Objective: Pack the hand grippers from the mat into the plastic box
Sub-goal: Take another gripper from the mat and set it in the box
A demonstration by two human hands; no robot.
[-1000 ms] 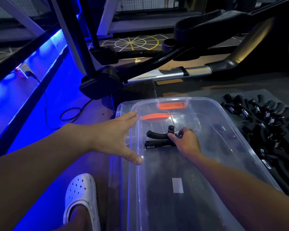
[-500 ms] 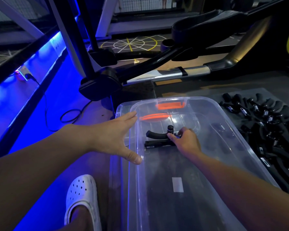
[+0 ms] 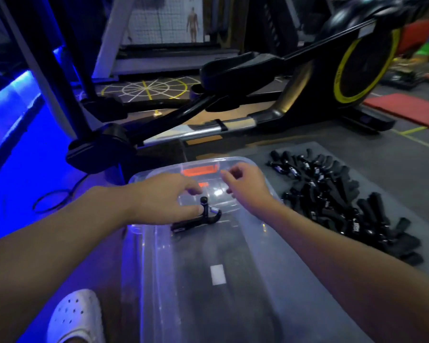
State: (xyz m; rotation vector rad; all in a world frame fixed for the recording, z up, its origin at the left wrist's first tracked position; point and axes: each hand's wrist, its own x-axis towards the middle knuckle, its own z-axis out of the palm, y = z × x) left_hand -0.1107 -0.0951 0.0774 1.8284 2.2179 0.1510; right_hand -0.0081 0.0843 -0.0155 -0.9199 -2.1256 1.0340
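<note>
A clear plastic box (image 3: 144, 273) sits on the floor in front of me. One black hand gripper (image 3: 196, 221) lies inside it near the far end. My left hand (image 3: 164, 199) reaches over the box's left rim, with thumb and forefinger closed around the gripper's upright handle. Above the far right corner of the box hovers my right hand (image 3: 248, 186), fingers loosely curled and holding nothing. To the right of the box, several black hand grippers (image 3: 332, 204) are piled on a grey mat (image 3: 396, 174).
A black elliptical machine (image 3: 258, 70) with a yellow-ringed wheel stands just beyond the box and mat. My foot in a white clog (image 3: 74, 315) is left of the box. A cable (image 3: 52, 199) loops on the blue-lit floor at left. Red mats lie at far right.
My right hand let go of the gripper in the box and lifted up to the far rim. My left hand moved from the left rim onto the gripper. The view tilted upward.
</note>
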